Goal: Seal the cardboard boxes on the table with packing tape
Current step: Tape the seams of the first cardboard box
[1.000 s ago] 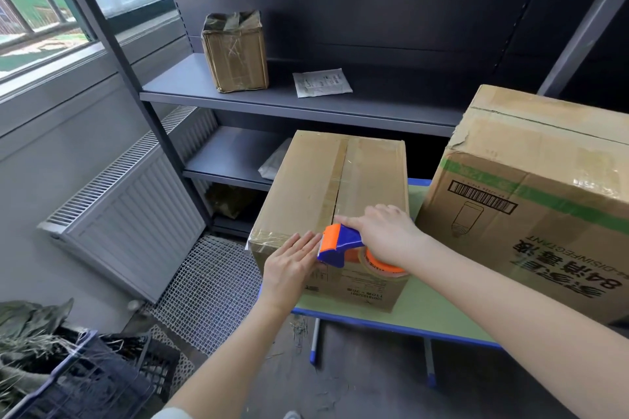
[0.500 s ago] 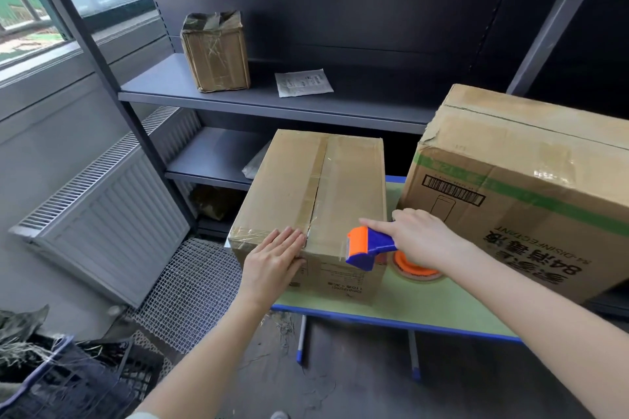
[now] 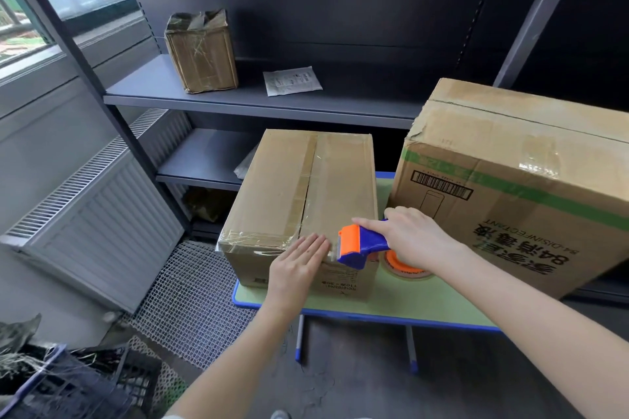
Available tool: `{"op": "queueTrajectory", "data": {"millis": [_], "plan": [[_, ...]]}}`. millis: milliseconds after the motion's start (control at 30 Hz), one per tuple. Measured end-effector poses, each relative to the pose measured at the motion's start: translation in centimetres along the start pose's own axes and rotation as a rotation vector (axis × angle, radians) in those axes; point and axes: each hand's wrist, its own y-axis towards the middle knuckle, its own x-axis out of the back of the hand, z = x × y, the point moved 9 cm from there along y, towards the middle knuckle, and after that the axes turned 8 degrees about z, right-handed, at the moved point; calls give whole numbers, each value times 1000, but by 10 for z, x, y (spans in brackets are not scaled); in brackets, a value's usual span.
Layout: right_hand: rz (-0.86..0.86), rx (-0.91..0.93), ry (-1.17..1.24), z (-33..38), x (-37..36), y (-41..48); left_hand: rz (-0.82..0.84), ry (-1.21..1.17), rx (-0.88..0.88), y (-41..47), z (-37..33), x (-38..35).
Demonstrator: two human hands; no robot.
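A small cardboard box (image 3: 289, 194) stands on the left end of the green table (image 3: 401, 303), with clear tape along its top seam and over the near edge. My left hand (image 3: 297, 265) lies flat, fingers straight, pressing the tape on the box's near top edge and front face. My right hand (image 3: 410, 238) grips a blue and orange tape dispenser (image 3: 360, 245) just off the box's near right corner; its orange tape roll is partly hidden under the hand. A larger box (image 3: 517, 187) with a green stripe and barcode sits to the right.
Dark metal shelving (image 3: 258, 105) stands behind the table, holding a worn small box (image 3: 200, 51) and a paper packet (image 3: 292, 80). A white radiator (image 3: 98, 214) and wire mesh (image 3: 190, 296) lie at the left. A dark crate (image 3: 68, 384) sits at bottom left.
My right hand has carried the dispenser from the front seam out to the box's right corner. My left hand slid right along the near edge, onto the taped seam.
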Motion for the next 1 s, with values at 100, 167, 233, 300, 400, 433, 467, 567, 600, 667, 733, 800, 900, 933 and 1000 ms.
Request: {"op": "queueTrajectory", "data": {"millis": [100, 167, 233, 300, 400, 433, 467, 567, 600, 667, 733, 800, 900, 933, 1000], "plan": [[-7, 10, 21, 8, 0, 2, -2, -20, 7, 2, 12, 4], [-13, 13, 21, 6, 1, 2, 8, -34, 9, 4, 13, 4], [2, 11, 30, 2, -1, -2, 9, -53, 6, 4, 10, 1], [17, 10, 44, 0, -4, -5, 5, -82, 11, 5, 10, 0], [17, 30, 61, 0, -5, -7, 22, -123, 29, 6, 12, 0], [14, 30, 64, -4, -5, -8, 23, -135, 29, 6, 13, 1], [16, 23, 59, -10, -4, -10, 15, -135, 26, 7, 13, 2], [38, -17, 34, -29, -4, -19, -11, -136, 5, 7, 12, 6], [44, -24, 37, -30, -4, -21, -17, -145, 0, 8, 12, 8], [53, -17, 52, -29, -5, -23, -24, -141, 1, 10, 11, 11], [58, -13, 62, -33, -8, -26, -30, -138, -17, 10, 11, 13], [71, -46, 53, -49, -12, -33, -18, -134, -18, 8, 12, 9], [89, -76, 40, -62, -19, -42, -39, -142, -21, 6, 14, 8], [89, -75, 41, -59, -21, -43, -53, -138, -25, 6, 14, 8], [80, -69, 38, -54, -24, -43, -60, -106, -40, 5, 11, 7]]}}
